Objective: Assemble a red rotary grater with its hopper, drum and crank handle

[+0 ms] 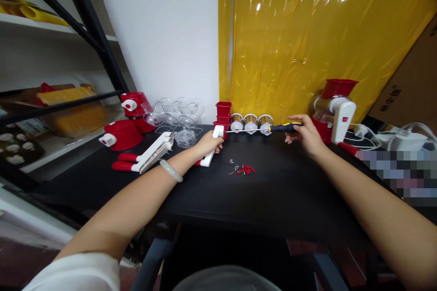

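Note:
My left hand [207, 144] is closed around a white crank handle [207, 160] with a red grip that is mostly hidden behind my fingers and wrist. In my right hand [307, 135] is a screwdriver [284, 127] with a black and yellow handle, held level. Its long shaft points left, and the tip meets the upper end of the crank handle, though I cannot tell whether it sits in a screw. Below on the black table [273, 195] lie small red parts [246, 169] and several screws [236, 168].
Three metal grater drums [251, 122] line the back beside red hoppers [224, 111]. Clear plastic parts [180, 113], red grater bodies [123, 135] and more white crank handles [155, 152] are at left. An assembled rotary grater [342, 109] stands right, near white cables [406, 138].

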{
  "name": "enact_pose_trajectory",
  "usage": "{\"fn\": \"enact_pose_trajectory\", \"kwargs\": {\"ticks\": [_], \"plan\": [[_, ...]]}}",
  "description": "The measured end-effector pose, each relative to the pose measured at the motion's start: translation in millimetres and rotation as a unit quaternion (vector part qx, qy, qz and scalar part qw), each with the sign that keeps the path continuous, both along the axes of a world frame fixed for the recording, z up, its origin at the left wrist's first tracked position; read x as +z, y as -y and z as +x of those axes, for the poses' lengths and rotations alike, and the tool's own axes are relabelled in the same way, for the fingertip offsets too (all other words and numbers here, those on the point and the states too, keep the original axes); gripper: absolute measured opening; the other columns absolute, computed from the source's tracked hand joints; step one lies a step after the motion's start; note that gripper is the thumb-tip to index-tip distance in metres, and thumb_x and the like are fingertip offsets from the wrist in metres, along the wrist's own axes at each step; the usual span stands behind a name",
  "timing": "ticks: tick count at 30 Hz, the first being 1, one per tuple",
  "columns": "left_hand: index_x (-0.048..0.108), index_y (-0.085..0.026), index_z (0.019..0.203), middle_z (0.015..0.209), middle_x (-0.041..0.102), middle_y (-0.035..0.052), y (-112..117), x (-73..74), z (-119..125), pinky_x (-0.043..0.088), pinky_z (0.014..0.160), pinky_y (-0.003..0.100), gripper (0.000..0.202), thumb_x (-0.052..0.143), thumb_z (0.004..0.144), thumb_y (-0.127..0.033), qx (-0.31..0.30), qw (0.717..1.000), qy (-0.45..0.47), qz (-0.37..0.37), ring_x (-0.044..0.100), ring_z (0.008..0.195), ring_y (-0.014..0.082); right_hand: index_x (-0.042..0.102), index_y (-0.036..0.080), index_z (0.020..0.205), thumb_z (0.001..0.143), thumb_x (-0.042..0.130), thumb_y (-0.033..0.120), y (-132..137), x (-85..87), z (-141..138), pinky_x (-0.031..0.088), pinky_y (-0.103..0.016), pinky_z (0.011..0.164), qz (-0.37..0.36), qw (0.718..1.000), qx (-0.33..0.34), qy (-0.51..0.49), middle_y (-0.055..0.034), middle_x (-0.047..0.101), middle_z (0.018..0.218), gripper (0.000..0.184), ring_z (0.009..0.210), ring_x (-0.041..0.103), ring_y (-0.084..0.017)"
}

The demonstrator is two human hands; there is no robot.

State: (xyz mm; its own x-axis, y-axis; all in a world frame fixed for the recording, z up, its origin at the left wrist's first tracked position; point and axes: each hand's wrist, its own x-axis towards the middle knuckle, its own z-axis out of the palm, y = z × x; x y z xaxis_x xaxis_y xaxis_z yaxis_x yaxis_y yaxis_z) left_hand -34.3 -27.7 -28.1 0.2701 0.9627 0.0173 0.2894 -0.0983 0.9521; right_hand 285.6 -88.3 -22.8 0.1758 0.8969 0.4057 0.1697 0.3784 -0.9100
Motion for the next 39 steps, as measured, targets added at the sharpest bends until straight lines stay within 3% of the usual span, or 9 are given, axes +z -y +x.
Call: {"fn": "enact_pose_trajectory", "kwargs": {"ticks": [19, 30, 34, 39], "plan": [[0.051, -0.016, 0.074, 0.051, 0.056, -0.0021, -0.7, -0.7, -0.2, 0.042, 0.04, 0.021, 0.009, 0.054, 0.075, -0.007, -0.002, 1.0, -0.001, -0.001, 0.05, 0.038, 0.0098, 0.048, 0.027, 0.107, 0.083, 0.059, 0.044, 0.8, -2.3, 1.3, 0.048, -0.03, 0.044, 0.001, 1.0, -0.013, 0.004, 0.0036, 0.057, 0.062, 0.031, 0.047, 0.059, -0.017], [0.051, -0.015, 0.071, 0.05, 0.054, -0.0022, -0.4, -0.6, -0.6, 0.042, 0.04, 0.021, 0.01, 0.054, 0.076, -0.007, 0.0, 1.0, -0.001, -0.003, 0.049, 0.038, 0.0091, 0.055, 0.027, 0.102, 0.085, 0.057, 0.056, 5.1, 0.1, -1.0, 0.043, -0.03, 0.037, -0.013, 0.999, -0.007, 0.035, 0.005, 0.053, 0.043, 0.035, 0.035, 0.053, -0.018], [0.05, -0.015, 0.073, 0.049, 0.054, -0.0028, -1.1, -0.8, -0.6, 0.042, 0.041, 0.02, 0.01, 0.055, 0.076, -0.007, 0.003, 1.0, 0.0, -0.005, 0.049, 0.038, 0.0084, 0.053, 0.025, 0.103, 0.086, 0.053, 0.047, 1.9, -0.7, -0.6, 0.046, -0.03, 0.041, -0.029, 0.999, -0.006, 0.018, 0.003, 0.057, 0.049, 0.027, 0.04, 0.057, -0.019], [0.051, -0.015, 0.073, 0.049, 0.055, -0.0029, -1.8, -0.7, -0.4, 0.042, 0.041, 0.02, 0.01, 0.055, 0.076, -0.007, 0.005, 1.0, -0.002, -0.006, 0.049, 0.037, 0.0085, 0.048, 0.025, 0.104, 0.074, 0.053, 0.028, -3.6, -2.4, -0.4, 0.048, -0.028, 0.043, -0.013, 1.0, 0.003, -0.026, 0.001, 0.062, 0.074, 0.03, 0.053, 0.064, -0.018]]}}
